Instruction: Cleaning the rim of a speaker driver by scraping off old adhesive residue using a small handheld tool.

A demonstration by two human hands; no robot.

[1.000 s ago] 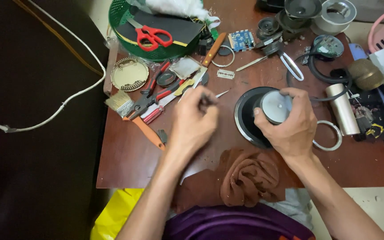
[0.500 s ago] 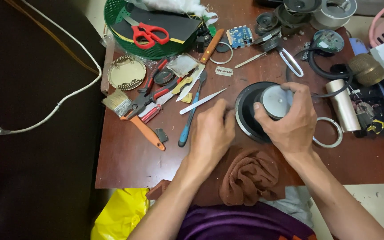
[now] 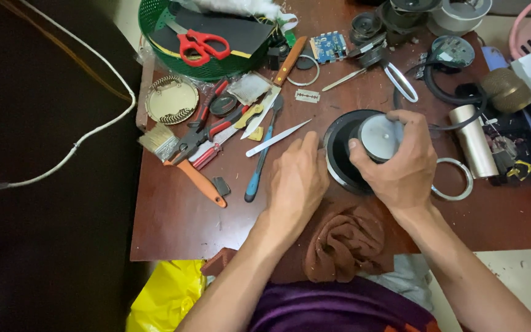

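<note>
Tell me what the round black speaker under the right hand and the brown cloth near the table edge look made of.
Round black speaker: dark, smooth cone with a silver-grey magnet cap, likely metal given its dull sheen. Brown cloth: soft fabric, matte and crumpled into folds.

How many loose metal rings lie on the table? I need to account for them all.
2: one ring beside the wooden-handled knife near the green basket, one ring right of the right hand. Clutter may hide more.

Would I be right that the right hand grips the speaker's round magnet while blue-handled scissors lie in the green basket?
Not quite: the head view shows the scissors have red handles. The right hand does grip the speaker's round magnet, and the scissors do lie in the green basket.
</note>
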